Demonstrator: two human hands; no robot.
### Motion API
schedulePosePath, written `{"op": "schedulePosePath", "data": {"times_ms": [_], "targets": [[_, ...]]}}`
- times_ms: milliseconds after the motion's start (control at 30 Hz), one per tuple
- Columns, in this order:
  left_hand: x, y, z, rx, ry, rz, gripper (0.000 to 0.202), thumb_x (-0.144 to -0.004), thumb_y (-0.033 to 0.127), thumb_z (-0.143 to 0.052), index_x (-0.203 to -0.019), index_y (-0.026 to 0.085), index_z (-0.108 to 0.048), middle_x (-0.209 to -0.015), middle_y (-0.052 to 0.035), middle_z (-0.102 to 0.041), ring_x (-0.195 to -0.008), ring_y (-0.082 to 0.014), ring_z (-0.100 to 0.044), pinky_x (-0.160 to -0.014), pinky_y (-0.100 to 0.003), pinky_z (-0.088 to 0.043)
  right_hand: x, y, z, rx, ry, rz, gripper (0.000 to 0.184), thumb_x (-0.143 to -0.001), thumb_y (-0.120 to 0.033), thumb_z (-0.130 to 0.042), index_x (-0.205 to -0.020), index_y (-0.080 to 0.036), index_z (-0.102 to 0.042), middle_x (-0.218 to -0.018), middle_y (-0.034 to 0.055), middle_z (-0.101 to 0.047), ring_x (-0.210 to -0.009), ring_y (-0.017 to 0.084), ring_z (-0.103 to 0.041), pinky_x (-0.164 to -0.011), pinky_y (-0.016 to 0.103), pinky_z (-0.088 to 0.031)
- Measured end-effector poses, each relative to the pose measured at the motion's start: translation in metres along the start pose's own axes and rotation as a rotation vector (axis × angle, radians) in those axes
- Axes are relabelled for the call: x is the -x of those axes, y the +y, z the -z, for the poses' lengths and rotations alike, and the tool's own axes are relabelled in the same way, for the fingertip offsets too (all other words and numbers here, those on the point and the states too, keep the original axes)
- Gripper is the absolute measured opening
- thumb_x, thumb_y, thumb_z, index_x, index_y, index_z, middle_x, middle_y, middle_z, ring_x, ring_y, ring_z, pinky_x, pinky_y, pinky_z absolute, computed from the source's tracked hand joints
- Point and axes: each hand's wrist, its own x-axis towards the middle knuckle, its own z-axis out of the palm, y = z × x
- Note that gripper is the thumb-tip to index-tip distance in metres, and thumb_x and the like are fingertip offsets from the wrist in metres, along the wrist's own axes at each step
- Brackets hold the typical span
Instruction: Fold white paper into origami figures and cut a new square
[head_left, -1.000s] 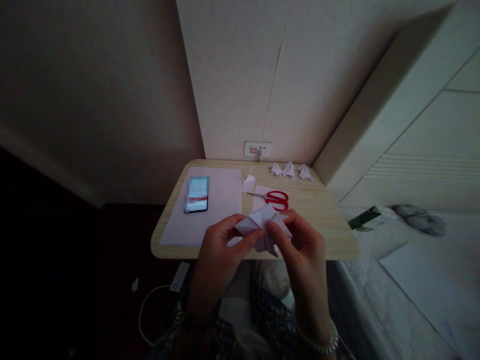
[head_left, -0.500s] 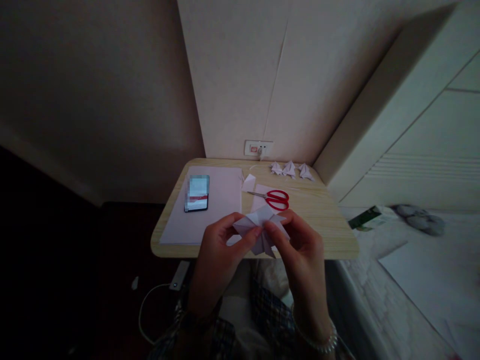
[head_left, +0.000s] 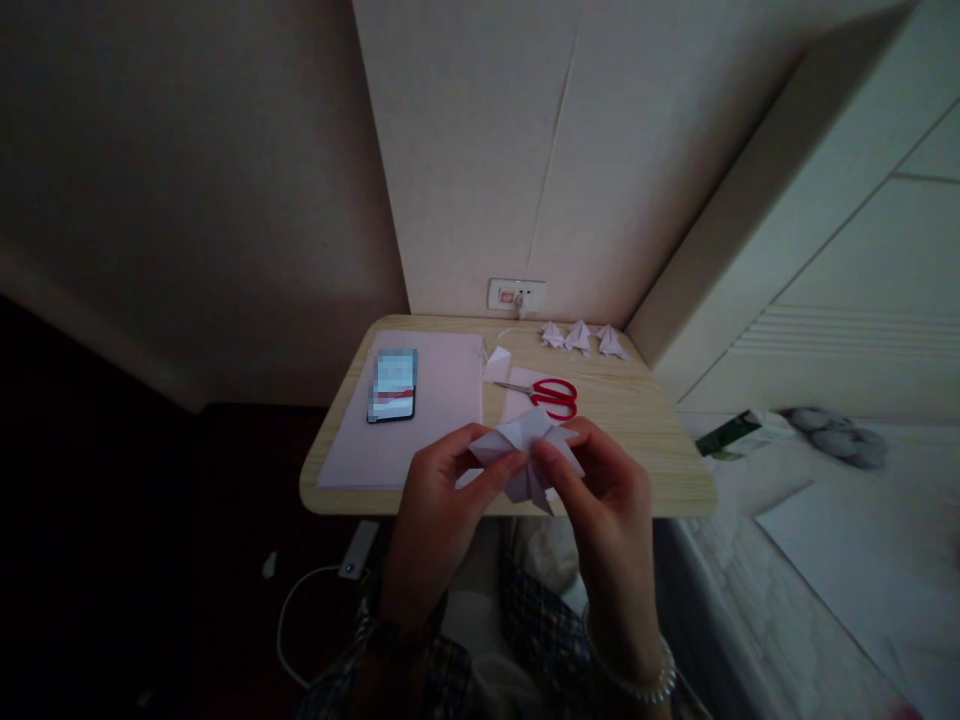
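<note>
A white folded paper figure [head_left: 525,432] with several pointed flaps is held above the table's front edge. My left hand [head_left: 446,500] pinches its left side, thumb on the near face. My right hand [head_left: 604,500] grips the right side the same way, the two thumb tips close together at the middle. Fingers behind the paper are partly hidden. Just beyond lie red-handled scissors [head_left: 553,397] on a white paper piece, with a small cut paper scrap [head_left: 497,364] beside the blades. Three finished-looking folded paper figures [head_left: 577,337] stand in a row at the back right.
On the left of the wooden table [head_left: 645,420], a phone [head_left: 393,386] with a lit screen rests on white paper sheets [head_left: 450,400]. A wall socket [head_left: 516,295] is behind. A power strip [head_left: 358,550] with a white cable hangs below. Right of the table, a green-and-white box [head_left: 739,435] lies on a pale surface.
Both hands keep hold of the folded paper, which has shifted and turned very slightly. The things on the table have stayed in place.
</note>
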Motion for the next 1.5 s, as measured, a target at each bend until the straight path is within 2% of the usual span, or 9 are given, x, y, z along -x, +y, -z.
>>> {"op": "schedulePosePath", "data": {"times_ms": [167, 400, 633, 1000, 1500], "targets": [[-0.0012, -0.0029, 0.0013, 0.048, -0.012, -0.002, 0.007, -0.072, 0.021, -0.075, -0.07, 0.019, -0.069, -0.068, 0.0038, -0.069, -0.067, -0.0106, -0.062, -0.063, -0.017, -0.048, 0.0024, 0.0013, 0.0011, 0.002, 0.003, -0.001, 0.02, -0.084, -0.033, -0.067, -0.071, -0.021, -0.059, -0.067, -0.0047, -0.056, -0.063, 0.011, -0.048, -0.057, 0.024, -0.038], [-0.0032, -0.0061, 0.0012, 0.077, 0.128, -0.039, 0.009, -0.067, 0.02, -0.077, -0.066, 0.018, -0.069, -0.064, 0.0042, -0.068, -0.062, -0.0095, -0.06, -0.058, -0.016, -0.048, -0.001, 0.0013, 0.0015, 0.002, -0.001, 0.063, 0.014, -0.087, -0.029, -0.064, -0.074, -0.022, -0.061, -0.071, -0.0055, -0.059, -0.069, 0.01, -0.053, -0.064, 0.024, -0.04], [-0.0056, -0.0061, 0.0007, 0.079, 0.238, -0.078, 0.009, -0.067, 0.021, -0.076, -0.064, 0.018, -0.069, -0.06, 0.0044, -0.068, -0.057, -0.0089, -0.06, -0.052, -0.015, -0.046, -0.0024, -0.0007, 0.0039, 0.01, -0.018, 0.056, 0.017, -0.087, -0.028, -0.064, -0.071, -0.021, -0.061, -0.068, -0.0047, -0.058, -0.068, 0.011, -0.052, -0.063, 0.024, -0.038], [-0.0049, -0.0021, -0.0018, 0.057, 0.237, -0.049, 0.011, -0.066, 0.023, -0.076, -0.067, 0.017, -0.067, -0.063, 0.004, -0.067, -0.059, -0.0102, -0.06, -0.054, -0.017, -0.047, -0.0032, -0.0049, 0.0017, 0.013, 0.031, 0.014, 0.017, -0.084, -0.028, -0.065, -0.069, -0.02, -0.061, -0.067, -0.0029, -0.058, -0.068, 0.013, -0.053, -0.061, 0.026, -0.037], [-0.0068, -0.0029, 0.0001, 0.067, 0.218, -0.081, 0.01, -0.067, 0.021, -0.076, -0.07, 0.018, -0.067, -0.065, 0.004, -0.068, -0.061, -0.0105, -0.062, -0.056, -0.017, -0.048, -0.0028, -0.004, 0.0008, -0.055, 0.038, 0.007, 0.018, -0.085, -0.027, -0.064, -0.068, -0.02, -0.062, -0.064, -0.0041, -0.058, -0.064, 0.012, -0.051, -0.06, 0.024, -0.037]]}}
